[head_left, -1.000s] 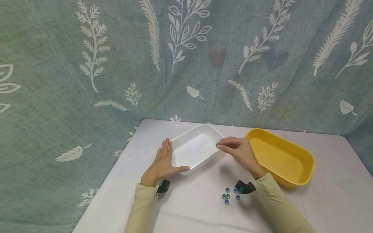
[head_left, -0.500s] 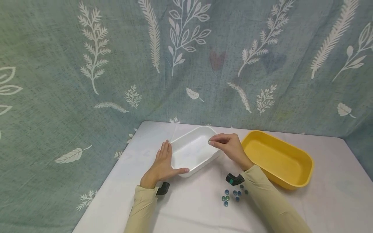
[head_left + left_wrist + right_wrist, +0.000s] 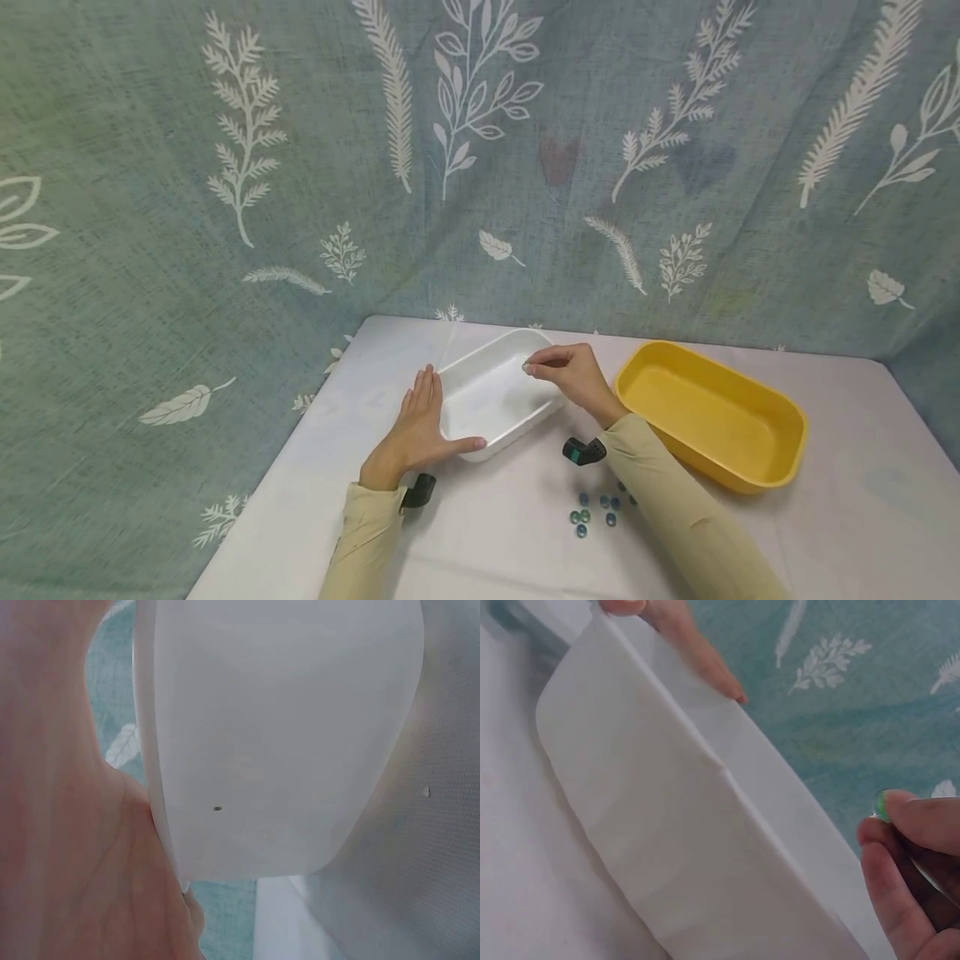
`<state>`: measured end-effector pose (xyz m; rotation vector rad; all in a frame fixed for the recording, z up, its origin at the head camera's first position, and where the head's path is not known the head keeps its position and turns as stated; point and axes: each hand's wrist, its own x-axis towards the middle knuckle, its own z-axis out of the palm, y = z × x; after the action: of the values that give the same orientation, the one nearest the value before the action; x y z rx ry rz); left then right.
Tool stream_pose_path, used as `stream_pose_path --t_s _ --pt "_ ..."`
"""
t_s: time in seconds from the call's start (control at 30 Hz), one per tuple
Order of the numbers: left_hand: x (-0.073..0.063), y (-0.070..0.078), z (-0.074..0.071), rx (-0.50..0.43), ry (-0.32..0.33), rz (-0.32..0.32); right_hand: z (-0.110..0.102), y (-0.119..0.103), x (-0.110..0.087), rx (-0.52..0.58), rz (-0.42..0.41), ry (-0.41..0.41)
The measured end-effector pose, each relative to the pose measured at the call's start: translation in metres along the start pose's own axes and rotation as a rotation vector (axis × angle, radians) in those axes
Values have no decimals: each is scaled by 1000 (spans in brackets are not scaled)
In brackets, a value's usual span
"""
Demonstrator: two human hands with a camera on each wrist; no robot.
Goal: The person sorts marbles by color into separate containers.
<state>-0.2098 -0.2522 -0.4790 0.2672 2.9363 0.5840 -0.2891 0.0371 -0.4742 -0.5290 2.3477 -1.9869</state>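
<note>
The left hand (image 3: 420, 423) was spread wide, its fingers straight and its thumb stretched well away from them, bracketing one end of a white rectangular tub with rounded corners (image 3: 483, 404). The fingers lay against the rim on the tub's left side and the thumb reached along the near rim; the hand touched the tub without curling round it. The right hand (image 3: 570, 375) was drawn to a narrow pinch, with a small, rounded, clear-and-green glass-like bead (image 3: 880, 805) held between thumb and fingertip, above the right part of the tub and apart from its floor. The tub sat on a bench covered with white cloth (image 3: 487, 533), its long side slanting across the surface. Nearer the person, small rounded blue and green beads (image 3: 585, 517) lay loosely grouped on the cloth, a couple partly hidden by the beige right sleeve (image 3: 682, 508). To the right of the white tub, well apart from the left hand, stood a yellow rectangular tub with rounded corners (image 3: 712, 408), partly behind that same sleeve.
</note>
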Motion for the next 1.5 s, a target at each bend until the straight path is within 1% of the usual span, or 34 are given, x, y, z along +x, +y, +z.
stream_pose_path --t_s 0.13,0.23,0.3,0.4,0.43,0.5,0.63,0.83,1.2,1.3,1.5 --pt "-1 1 0 -2 -1 4 2 4 3 -6 25 -23" --pt "-1 1 1 0 0 3 4 3 4 -32 39 -33" --pt "0 0 1 6 3 0 4 -4 3 -47 47 -39" --pt "1 -1 2 14 7 -3 4 -21 -3 -62 48 -48" --pt "2 -2 2 18 8 -3 4 -21 -3 -61 49 -46" --pt "2 -2 2 21 9 -1 4 -18 -3 -63 51 -39" --pt "3 -2 2 25 12 2 5 1 5 -84 57 -11" --pt "3 -2 3 23 9 0 5 1 6 -111 59 18" --pt "2 -2 2 14 7 -3 1 0 0 -57 73 42" --pt "2 -2 2 11 7 -2 -4 -3 -5 -42 61 47" --pt "1 -3 3 12 37 28 -16 -15 -23 8 12 49"
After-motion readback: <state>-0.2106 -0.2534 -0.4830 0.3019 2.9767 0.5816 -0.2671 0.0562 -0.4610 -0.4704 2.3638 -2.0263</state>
